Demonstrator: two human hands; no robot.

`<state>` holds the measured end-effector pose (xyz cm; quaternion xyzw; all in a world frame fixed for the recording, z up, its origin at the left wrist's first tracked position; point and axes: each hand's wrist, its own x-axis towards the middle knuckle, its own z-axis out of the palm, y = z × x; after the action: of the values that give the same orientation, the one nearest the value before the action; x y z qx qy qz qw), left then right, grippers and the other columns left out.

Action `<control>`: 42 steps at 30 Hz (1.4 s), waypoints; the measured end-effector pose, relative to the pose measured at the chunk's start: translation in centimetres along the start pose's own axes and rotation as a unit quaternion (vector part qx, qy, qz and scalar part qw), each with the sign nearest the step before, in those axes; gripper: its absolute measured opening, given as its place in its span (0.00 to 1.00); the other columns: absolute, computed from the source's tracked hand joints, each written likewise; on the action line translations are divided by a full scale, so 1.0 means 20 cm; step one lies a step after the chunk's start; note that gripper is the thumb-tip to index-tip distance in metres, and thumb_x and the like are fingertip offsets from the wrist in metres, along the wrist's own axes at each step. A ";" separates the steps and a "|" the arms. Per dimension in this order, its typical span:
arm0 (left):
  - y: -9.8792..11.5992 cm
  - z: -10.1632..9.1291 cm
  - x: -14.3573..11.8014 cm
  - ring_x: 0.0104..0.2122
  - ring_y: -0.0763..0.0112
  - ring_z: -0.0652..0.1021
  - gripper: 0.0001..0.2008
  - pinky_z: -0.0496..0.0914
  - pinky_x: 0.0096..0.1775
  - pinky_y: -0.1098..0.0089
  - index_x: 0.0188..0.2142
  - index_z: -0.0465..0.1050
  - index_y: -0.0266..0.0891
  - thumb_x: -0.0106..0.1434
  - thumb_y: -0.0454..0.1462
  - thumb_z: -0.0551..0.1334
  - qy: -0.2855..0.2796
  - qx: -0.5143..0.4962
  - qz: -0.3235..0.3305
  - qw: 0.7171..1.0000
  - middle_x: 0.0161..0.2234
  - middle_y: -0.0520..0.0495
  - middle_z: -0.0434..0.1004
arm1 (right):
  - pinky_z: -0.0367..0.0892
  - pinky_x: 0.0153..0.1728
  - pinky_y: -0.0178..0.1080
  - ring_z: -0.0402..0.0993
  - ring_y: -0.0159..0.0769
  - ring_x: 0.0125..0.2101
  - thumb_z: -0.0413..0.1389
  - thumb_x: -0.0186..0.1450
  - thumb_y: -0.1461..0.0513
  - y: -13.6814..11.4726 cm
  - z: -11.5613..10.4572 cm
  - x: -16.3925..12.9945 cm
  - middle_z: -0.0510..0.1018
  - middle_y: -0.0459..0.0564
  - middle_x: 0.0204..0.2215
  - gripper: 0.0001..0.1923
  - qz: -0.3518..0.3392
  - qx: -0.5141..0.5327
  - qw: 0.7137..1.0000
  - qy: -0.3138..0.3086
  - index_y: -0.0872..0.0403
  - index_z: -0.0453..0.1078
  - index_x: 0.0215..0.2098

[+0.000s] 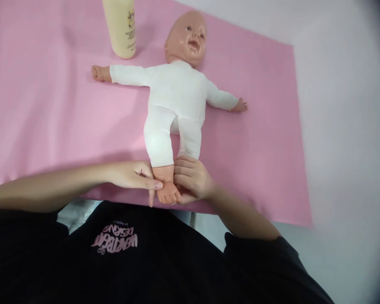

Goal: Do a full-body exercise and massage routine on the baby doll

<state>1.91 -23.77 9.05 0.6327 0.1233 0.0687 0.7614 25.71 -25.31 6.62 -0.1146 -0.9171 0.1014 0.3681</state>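
Both forearms come in low from the near edge and meet at the doll's feet. Left hand (134, 175) lies flat-ish, knuckles up, thumb stretched across to the ankle of the bare foot (168, 193), one finger hanging down just beside the heel. Right hand (191, 179) is curled, fingers stacked and wrapped against the other side of the same foot, also covering the end of the doll's second leg; that second foot is hidden, can't tell if it's gripped. So: both hands closed on the one foot, pinched between them, toes pointing toward the person. Doll (177, 93) lies on its back on the pink mat (50, 109), head away from the person, white soft body, arms spread out to both sides, legs toward the near edge of the mat. Cream bottle (120, 25) stands upright at the far side, just beside the doll's head and near its outstretched arm, well apart from the hands. White surface (335, 105) beyond the mat's right edge. Black shirt (145, 261) with pink lettering fills the bottom of the view.
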 end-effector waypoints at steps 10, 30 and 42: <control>-0.04 -0.01 0.00 0.38 0.69 0.83 0.16 0.76 0.47 0.72 0.34 0.85 0.40 0.68 0.49 0.68 0.036 -0.028 -0.021 0.999 0.36 0.47 0.87 | 0.71 0.32 0.42 0.69 0.37 0.28 0.49 0.73 0.41 0.02 -0.01 -0.03 0.72 0.49 0.25 0.29 0.052 -0.042 0.998 0.001 0.51 0.68 0.25; 0.00 0.03 0.04 0.52 0.61 0.82 0.21 0.76 0.55 0.64 0.52 0.77 0.35 0.59 0.36 0.73 0.153 -0.085 -0.059 0.983 0.51 0.45 0.84 | 0.84 0.39 0.36 0.82 0.32 0.40 0.56 0.74 0.63 -0.04 0.00 0.01 0.84 0.50 0.42 0.08 -0.053 -0.050 0.996 0.054 0.55 0.74 0.49; -0.02 0.03 0.03 0.53 0.57 0.82 0.23 0.77 0.57 0.58 0.54 0.75 0.34 0.59 0.32 0.73 0.105 -0.146 -0.035 0.983 0.52 0.41 0.84 | 0.82 0.49 0.38 0.82 0.35 0.52 0.54 0.77 0.55 -0.05 0.00 0.00 0.85 0.54 0.51 0.17 -0.074 0.006 0.997 0.022 0.57 0.74 0.55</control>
<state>2.62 -24.24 8.79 0.4989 0.2135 0.1256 0.8305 25.71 -26.28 6.89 -0.0463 -0.9140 0.0770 0.3957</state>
